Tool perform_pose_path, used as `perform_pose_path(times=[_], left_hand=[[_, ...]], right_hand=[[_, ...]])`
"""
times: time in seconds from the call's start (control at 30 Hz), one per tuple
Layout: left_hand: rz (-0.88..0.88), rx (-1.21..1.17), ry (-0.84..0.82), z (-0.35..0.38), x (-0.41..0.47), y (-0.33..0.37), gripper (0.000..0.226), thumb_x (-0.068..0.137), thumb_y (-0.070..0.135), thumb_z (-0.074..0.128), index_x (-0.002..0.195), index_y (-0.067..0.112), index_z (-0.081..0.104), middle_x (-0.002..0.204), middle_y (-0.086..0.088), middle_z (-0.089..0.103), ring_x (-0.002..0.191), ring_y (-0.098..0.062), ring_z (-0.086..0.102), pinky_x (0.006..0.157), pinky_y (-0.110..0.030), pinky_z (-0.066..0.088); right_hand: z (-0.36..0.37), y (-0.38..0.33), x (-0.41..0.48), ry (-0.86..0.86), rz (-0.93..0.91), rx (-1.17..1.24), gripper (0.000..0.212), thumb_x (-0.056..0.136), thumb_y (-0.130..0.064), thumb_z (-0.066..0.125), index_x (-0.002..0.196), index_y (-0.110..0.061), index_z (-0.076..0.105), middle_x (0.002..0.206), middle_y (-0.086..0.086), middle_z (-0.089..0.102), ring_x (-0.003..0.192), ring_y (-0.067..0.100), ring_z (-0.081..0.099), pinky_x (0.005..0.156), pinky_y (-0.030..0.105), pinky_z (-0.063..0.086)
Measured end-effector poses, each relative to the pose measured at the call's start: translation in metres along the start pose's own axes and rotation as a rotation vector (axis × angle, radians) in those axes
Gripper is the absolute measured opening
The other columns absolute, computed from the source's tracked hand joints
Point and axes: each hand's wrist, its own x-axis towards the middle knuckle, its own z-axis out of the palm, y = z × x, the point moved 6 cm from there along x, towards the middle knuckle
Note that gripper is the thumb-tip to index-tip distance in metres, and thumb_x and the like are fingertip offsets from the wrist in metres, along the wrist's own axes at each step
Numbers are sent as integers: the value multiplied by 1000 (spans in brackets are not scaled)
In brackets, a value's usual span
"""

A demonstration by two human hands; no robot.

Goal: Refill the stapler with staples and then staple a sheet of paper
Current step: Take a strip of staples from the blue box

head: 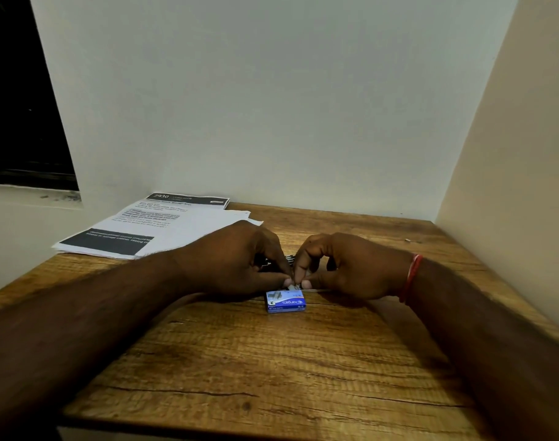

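A small blue staple box (285, 301) lies on the wooden table (272, 361), just in front of both hands. My left hand (237, 262) and my right hand (348, 265) meet fingertip to fingertip right above the box's far edge, pinching a small pale strip of staples (293, 286) between them. Behind the fingers a dark metal stapler (289, 259) shows only in part, mostly hidden by the hands. A red thread band circles my right wrist.
A stack of printed paper sheets (151, 227) lies at the table's back left, overhanging the left edge. Walls close the table in at the back and on the right. A dark window opening sits at the upper left.
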Motion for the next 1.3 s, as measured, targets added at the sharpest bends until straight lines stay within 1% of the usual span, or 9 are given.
perform_pose_path(times=[0.17, 0.27, 0.37, 0.5, 0.73, 0.9, 0.97, 1.2, 1.3], left_hand=[[-16, -12, 4, 0, 0, 0, 9, 96, 43, 88, 104, 40, 91, 90, 21, 75, 87, -6, 71, 70, -24, 53], [-14, -22, 5, 1, 0, -1, 10, 96, 44, 89, 105, 41, 91, 90, 21, 75, 86, -5, 71, 70, -25, 53], [-26, -25, 0, 1, 0, -2, 10, 96, 43, 89, 105, 41, 91, 89, 22, 74, 86, -7, 70, 70, -26, 53], [-26, -28, 3, 1, 0, -2, 9, 96, 43, 89, 104, 41, 91, 88, 22, 74, 85, -7, 70, 70, -28, 54], [-3, -9, 14, 0, 0, 0, 9, 95, 41, 89, 104, 40, 91, 87, 19, 74, 84, -9, 69, 68, -26, 53], [3, -6, 10, 0, 0, 1, 9, 96, 43, 89, 105, 40, 91, 86, 21, 74, 84, -7, 69, 68, -23, 51], [-2, -6, 10, 0, 0, 1, 9, 96, 43, 89, 105, 41, 91, 86, 22, 73, 84, -6, 69, 68, -21, 50], [-4, -9, 9, 0, 0, 1, 9, 95, 44, 89, 104, 42, 91, 88, 20, 76, 84, -7, 70, 68, -30, 55], [-7, -8, 15, 0, 0, 0, 8, 95, 44, 89, 102, 43, 90, 88, 20, 76, 84, -8, 70, 69, -34, 57]], right_hand=[[0, 2, 1, 5, 8, 18, 7, 99, -30, 80, 104, -34, 81, 112, -16, 73, 107, 3, 67, 89, 24, 53], [-1, 3, 1, 15, 25, 45, 7, 99, -29, 80, 104, -33, 81, 110, -17, 74, 102, 2, 68, 87, 25, 55], [0, 3, 2, 9, 8, 3, 6, 98, -32, 80, 103, -35, 82, 113, -17, 72, 107, 2, 67, 87, 25, 55], [-1, 0, 1, 19, 16, -44, 5, 98, -35, 80, 103, -37, 82, 118, -16, 71, 109, 1, 64, 79, 12, 43], [2, -3, 2, 34, 32, -64, 5, 99, -36, 78, 102, -34, 82, 112, -14, 72, 104, 3, 64, 80, 18, 44], [3, -4, 3, 26, 72, -54, 5, 100, -34, 77, 102, -33, 81, 111, -12, 73, 104, 5, 67, 89, 31, 56], [4, -5, 3, 26, 88, -53, 6, 101, -33, 77, 103, -30, 81, 111, -11, 73, 103, 6, 67, 91, 32, 57], [5, -11, 3, 14, 126, -59, 10, 103, -32, 72, 103, -27, 80, 112, -7, 74, 104, 11, 69, 94, 38, 58], [5, -12, 3, 16, 133, -55, 13, 105, -31, 70, 107, -22, 78, 114, -4, 73, 104, 14, 69, 89, 36, 57]])
